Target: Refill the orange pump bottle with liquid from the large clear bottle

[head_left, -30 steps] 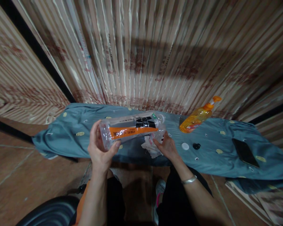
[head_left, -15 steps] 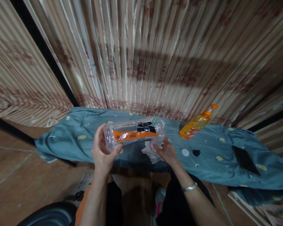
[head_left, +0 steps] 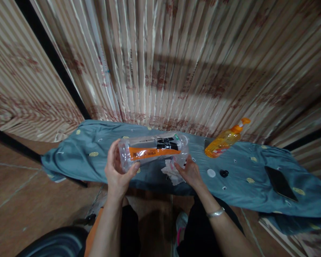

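A large clear plastic bottle (head_left: 152, 151) with an orange, grey and black label lies nearly level above the cloth, its neck to the right. Around its base end curl the fingers and thumb of my left hand (head_left: 119, 171). My right hand (head_left: 188, 170) is closed on a smaller clear plastic container (head_left: 182, 157) right at the bottle's neck; its exact shape is hard to make out, and whether the two touch I cannot tell. Crumpled white tissue (head_left: 173, 173) lies just below and left of my right fingers.
Behind, on the blue-green cloth (head_left: 77, 153), an orange pump bottle (head_left: 222, 142) leans to the right. A white round disc (head_left: 211, 173), a small black cap (head_left: 224, 173) and a dark flat phone-like object (head_left: 280, 183) lie to the right. A striped curtain (head_left: 160, 71) hangs behind, beside black poles (head_left: 53, 57).
Both hands keep their hold, and the bottle stays at almost the same tilt. The whole view has shifted very slightly.
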Demonstrator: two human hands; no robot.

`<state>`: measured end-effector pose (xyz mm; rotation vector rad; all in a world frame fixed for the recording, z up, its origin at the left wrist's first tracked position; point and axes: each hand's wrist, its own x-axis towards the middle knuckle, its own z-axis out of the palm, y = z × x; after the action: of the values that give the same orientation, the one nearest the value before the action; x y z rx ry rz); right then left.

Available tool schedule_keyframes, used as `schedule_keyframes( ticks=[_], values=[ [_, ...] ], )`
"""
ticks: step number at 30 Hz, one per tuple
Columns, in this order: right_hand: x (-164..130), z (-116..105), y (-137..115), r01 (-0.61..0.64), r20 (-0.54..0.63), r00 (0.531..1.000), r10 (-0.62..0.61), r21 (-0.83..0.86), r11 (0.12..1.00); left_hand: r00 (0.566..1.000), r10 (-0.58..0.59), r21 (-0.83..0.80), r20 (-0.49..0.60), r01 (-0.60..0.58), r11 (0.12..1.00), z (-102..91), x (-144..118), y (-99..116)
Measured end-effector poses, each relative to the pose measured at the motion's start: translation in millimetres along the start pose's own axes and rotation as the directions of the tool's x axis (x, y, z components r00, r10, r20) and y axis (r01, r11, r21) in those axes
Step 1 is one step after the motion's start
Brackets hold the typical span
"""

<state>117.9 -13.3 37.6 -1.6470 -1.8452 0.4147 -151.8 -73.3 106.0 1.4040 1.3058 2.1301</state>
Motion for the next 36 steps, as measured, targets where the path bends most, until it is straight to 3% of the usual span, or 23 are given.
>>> schedule_keyframes(
  ticks=[11,22,36],
  values=[
    [0,2,-1,-0.053,0.000,0.999,0.053,-0.024,0.998,0.998,0.062,-0.008,-0.001,-0.062,0.998,1.2,1,5],
    [-1,7,5,0.000,-0.063,0.998,-0.001,-0.017,1.000,1.000,0.022,0.038,0.015,-0.022,0.999,0.1,1,8],
    [-3,7,2,-0.037,-0.049,0.998,0.035,-0.038,0.999,0.999,0.021,0.059,0.027,-0.022,0.998,1.7,3,15]
  ],
)
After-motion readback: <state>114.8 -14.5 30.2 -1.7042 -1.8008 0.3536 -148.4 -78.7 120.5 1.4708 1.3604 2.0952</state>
